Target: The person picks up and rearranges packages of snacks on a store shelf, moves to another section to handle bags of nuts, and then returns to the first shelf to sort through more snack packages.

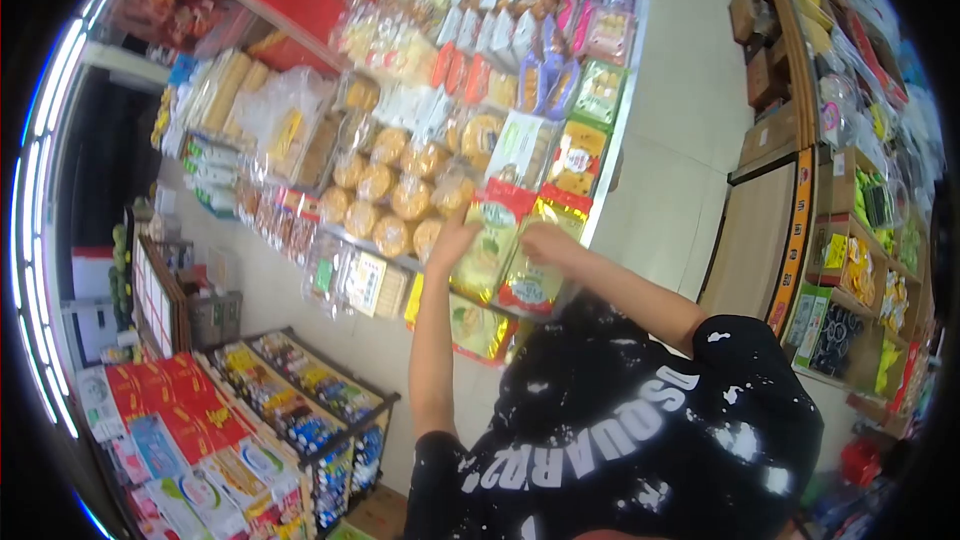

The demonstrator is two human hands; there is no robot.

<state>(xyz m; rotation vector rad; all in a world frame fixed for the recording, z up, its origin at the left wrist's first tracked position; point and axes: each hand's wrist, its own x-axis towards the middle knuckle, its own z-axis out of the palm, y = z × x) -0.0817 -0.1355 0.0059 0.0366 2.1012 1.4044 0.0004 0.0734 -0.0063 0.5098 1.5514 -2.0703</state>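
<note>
Two green-and-gold snack bags with red ends lie side by side at the near edge of the display table. My left hand (455, 242) is at the left edge of the left snack bag (492, 240), its fingers closed along that edge. Over the upper part of the right snack bag (530, 282), my right hand (552, 243) is curled with its fingers bent under; what they pinch, if anything, is hidden. Another green-and-gold bag (475, 328) hangs lower, below the left one. Beside my left hand are round wrapped cakes (410, 197).
The display table (612, 145) holds many packaged breads and a red-and-yellow pack (577, 158). Clear boxes of pastries (376, 285) sit at its left corner. Stocked shelves (850, 240) line the right side. A rack of small packets (300, 380) stands lower left. Tiled floor (675, 130) runs between.
</note>
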